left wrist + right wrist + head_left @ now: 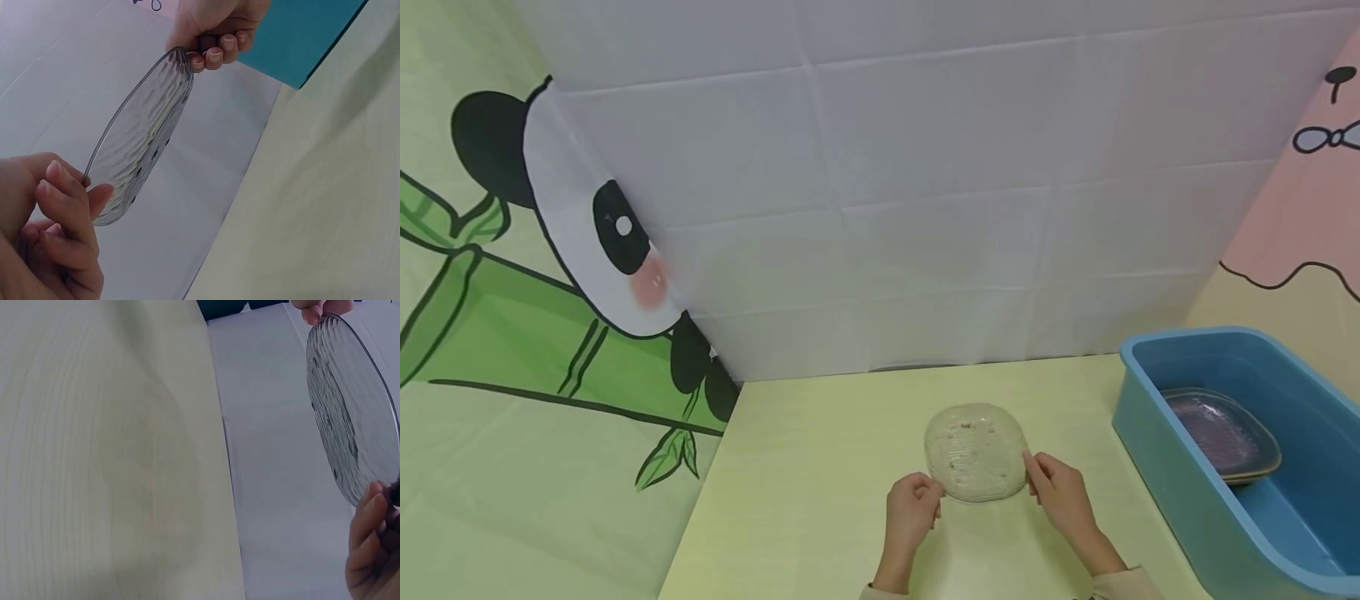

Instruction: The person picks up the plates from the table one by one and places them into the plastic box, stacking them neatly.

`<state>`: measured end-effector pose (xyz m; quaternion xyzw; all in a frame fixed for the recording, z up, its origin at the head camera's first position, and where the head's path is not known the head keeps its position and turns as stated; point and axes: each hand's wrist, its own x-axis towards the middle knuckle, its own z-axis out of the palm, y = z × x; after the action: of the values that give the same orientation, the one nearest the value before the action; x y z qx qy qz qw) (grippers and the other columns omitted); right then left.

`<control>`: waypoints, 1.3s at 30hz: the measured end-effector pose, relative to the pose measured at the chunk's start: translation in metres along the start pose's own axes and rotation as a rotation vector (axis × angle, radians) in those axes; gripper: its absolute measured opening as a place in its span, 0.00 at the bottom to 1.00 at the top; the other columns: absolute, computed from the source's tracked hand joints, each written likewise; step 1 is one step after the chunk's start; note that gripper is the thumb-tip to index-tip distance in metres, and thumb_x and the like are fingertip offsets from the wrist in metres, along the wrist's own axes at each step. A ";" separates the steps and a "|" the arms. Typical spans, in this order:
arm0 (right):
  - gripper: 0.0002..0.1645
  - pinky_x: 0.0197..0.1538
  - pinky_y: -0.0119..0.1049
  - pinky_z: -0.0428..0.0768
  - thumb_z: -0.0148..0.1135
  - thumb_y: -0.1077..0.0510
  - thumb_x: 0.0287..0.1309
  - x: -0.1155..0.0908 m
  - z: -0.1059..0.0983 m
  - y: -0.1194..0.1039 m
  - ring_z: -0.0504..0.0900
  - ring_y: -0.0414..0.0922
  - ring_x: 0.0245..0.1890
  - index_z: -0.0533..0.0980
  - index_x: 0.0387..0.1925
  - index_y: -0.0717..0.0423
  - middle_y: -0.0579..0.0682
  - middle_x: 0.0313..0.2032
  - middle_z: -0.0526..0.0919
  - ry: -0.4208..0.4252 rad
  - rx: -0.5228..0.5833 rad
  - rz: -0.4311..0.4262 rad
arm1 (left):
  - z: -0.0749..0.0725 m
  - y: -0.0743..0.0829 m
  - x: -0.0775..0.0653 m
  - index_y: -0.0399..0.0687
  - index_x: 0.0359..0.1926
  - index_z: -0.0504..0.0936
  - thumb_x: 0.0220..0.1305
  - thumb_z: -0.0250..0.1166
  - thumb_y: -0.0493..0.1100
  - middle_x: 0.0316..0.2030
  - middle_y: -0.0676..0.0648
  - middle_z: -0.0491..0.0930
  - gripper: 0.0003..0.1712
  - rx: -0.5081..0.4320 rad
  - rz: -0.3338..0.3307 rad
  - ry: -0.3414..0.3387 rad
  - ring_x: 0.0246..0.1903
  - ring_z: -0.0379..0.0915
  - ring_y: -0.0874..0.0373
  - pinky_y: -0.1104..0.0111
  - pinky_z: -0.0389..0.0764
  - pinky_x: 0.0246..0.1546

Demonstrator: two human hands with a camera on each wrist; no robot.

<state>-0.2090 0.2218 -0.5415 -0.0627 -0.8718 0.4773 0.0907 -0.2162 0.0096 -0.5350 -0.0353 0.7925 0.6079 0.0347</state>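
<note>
A clear glass plate (976, 454) with a rippled surface and small dark spots is held up above the table by both hands. My left hand (913, 512) pinches its rim on the left, thumb and fingers at the edge. On the opposite side, my right hand (1063, 497) grips the rim. The left wrist view shows the plate (140, 137) tilted and clear of the tabletop, its left-hand edge between thumb and fingers. From the right wrist, the same plate (350, 412) appears nearly edge-on, with the right hand (372, 550) at its lower end.
To the right stands a blue plastic bin (1180, 487), holding dark glazed dishes (1221, 433) that look stacked. The pale yellow table (797, 492) meets a white cloth backdrop (925, 208) at its far edge. A panda-printed cloth (561, 333) hangs on the left.
</note>
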 end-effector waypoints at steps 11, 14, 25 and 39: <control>0.25 0.18 0.30 0.62 0.45 0.49 0.68 0.006 -0.014 -0.008 0.63 0.37 0.11 0.68 0.15 0.53 0.44 0.12 0.69 0.030 -0.141 -0.010 | -0.001 -0.003 0.002 0.38 0.30 0.83 0.63 0.58 0.44 0.10 0.55 0.67 0.14 -0.051 0.041 -0.047 0.06 0.59 0.71 0.80 0.62 0.10; 0.26 0.19 0.31 0.62 0.43 0.47 0.69 0.012 -0.025 -0.013 0.64 0.38 0.12 0.69 0.16 0.53 0.44 0.12 0.70 0.032 -0.170 -0.002 | -0.005 -0.004 0.001 0.38 0.30 0.83 0.64 0.57 0.46 0.09 0.56 0.68 0.16 -0.057 0.057 -0.059 0.06 0.59 0.70 0.80 0.63 0.11; 0.28 0.17 0.34 0.61 0.37 0.46 0.70 0.043 -0.087 -0.042 0.62 0.39 0.11 0.69 0.19 0.56 0.48 0.14 0.71 0.153 -0.195 -0.121 | -0.017 -0.018 0.000 0.41 0.28 0.82 0.63 0.59 0.44 0.10 0.54 0.70 0.12 0.043 0.062 -0.022 0.07 0.60 0.68 0.79 0.64 0.11; 0.30 0.18 0.35 0.60 0.36 0.45 0.70 0.064 -0.151 -0.087 0.63 0.39 0.11 0.72 0.18 0.56 0.48 0.13 0.73 0.314 -0.275 -0.169 | -0.019 -0.026 -0.001 0.41 0.28 0.82 0.62 0.60 0.45 0.10 0.54 0.71 0.13 0.082 0.054 0.000 0.07 0.60 0.69 0.80 0.62 0.10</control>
<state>-0.2404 0.3121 -0.3823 -0.0747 -0.9059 0.3290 0.2559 -0.2129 -0.0153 -0.5552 -0.0126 0.8174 0.5755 0.0198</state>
